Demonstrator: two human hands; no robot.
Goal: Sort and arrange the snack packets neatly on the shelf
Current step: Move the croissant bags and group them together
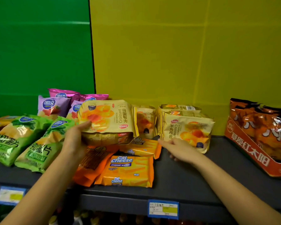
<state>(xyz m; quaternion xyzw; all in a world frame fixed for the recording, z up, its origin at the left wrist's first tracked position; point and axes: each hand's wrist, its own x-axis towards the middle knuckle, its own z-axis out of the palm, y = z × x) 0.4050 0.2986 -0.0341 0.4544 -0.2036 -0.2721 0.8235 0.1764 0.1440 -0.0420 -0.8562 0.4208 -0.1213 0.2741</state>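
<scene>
My left grip (75,138) held a croissant packet (107,119) sideways; the matching stack (186,129) sat at 3 o'clock, by my slack, empty right grip (180,148).

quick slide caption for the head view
Left hand holds a croissant packet over the shelf; right hand reaches toward standing packet.

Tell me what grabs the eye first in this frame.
The left hand holds a croissant packet, turned on its side, above the orange Cal Cheese wafer packs at shelf centre. The right hand reaches, fingers loose, toward the standing croissant packets just to the right. Behind, the backing splits green on the left, yellow on the right.
</scene>
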